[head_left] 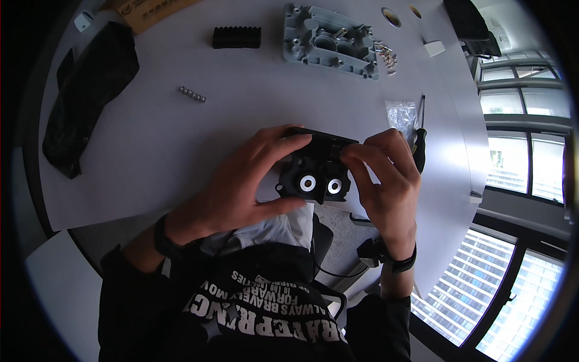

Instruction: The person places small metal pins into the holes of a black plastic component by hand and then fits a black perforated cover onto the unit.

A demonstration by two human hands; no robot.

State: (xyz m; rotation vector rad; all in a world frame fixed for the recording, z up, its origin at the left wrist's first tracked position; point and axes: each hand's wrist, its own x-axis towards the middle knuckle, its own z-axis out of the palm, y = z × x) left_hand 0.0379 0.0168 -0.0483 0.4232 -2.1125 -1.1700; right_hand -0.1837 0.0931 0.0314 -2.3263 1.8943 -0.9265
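A black plastic housing (329,164) with two round white-ringed holes is held up at the table's near edge. My left hand (241,175) grips it from the left, thumb below and fingers along the top. At the housing's upper right, my right hand (386,172) has its thumb and fingertips pinched together over a recess. Whatever sits between those fingertips is too small and hidden to make out.
A grey cast part (332,45) lies at the far side beside small metal screws (387,57). Near it is a black ribbed block (237,37). A silver row of beads (192,94), black bag (90,96), clear plastic bag (402,116) and screwdriver (420,142) lie around.
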